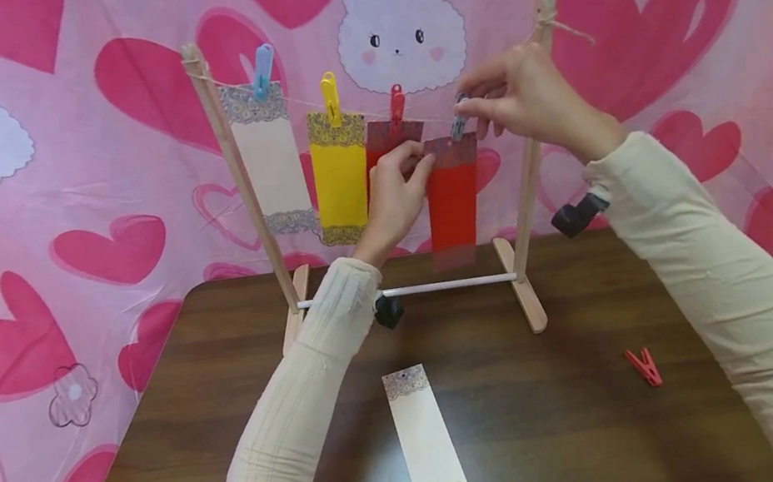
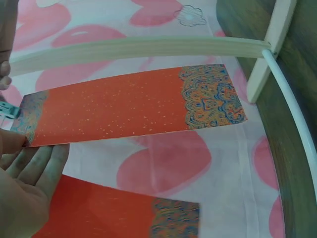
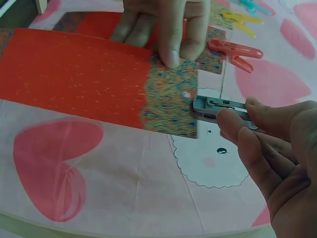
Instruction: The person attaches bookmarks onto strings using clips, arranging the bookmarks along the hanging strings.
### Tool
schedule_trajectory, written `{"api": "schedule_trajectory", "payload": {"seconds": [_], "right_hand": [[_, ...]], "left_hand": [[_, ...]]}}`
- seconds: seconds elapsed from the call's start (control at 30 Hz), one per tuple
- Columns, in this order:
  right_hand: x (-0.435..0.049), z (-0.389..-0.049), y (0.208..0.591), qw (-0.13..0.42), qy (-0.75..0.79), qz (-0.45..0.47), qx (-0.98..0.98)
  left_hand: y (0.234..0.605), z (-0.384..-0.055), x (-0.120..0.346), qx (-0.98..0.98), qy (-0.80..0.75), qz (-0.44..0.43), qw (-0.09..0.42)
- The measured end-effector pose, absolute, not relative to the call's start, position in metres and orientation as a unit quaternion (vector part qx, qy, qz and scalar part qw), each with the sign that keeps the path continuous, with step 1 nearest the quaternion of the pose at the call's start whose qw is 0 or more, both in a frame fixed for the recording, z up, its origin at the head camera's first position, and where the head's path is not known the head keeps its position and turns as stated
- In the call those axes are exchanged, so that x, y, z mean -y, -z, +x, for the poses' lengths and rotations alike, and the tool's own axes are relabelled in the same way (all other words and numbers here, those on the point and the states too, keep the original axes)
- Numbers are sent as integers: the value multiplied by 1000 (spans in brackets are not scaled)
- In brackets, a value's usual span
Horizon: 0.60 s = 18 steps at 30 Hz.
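Before the string of a small wooden rack, my left hand (image 1: 391, 200) pinches the patterned top corner of an upright red paper card (image 1: 453, 201). A small hole shows near this card's top edge in the right wrist view. My right hand (image 1: 532, 96) pinches a grey-blue clothespin (image 3: 218, 107) between thumb and fingers, its tip right at the card's top edge. Just left hangs another red card (image 3: 96, 22), held by a red clothespin (image 1: 397, 104) and partly hidden behind my left hand.
Further left on the string hang a yellow card (image 1: 338, 173) under a yellow clothespin (image 1: 330, 100) and a pale card (image 1: 271, 162) under a light blue one. A pale card (image 1: 427, 437) and a red clothespin (image 1: 644, 367) lie on the brown table (image 1: 539, 436).
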State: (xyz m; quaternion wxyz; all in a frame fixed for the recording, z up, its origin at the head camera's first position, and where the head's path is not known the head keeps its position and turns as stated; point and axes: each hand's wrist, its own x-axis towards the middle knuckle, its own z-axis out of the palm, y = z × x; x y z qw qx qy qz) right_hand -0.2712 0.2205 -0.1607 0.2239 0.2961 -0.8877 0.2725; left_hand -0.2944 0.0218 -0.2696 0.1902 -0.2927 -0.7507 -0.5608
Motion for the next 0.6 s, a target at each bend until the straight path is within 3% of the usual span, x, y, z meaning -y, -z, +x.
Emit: {"api": "schedule_trajectory", "payload": {"seconds": [0.43,0.6], "right_hand": [[-219,-268,164,211,-250,286,901],[-218,-258,173,248,-221,281,900]], "left_hand": [[263,-290,-21,766,553,-278,174],[267,-284,-15,779,535,-278,171]]}}
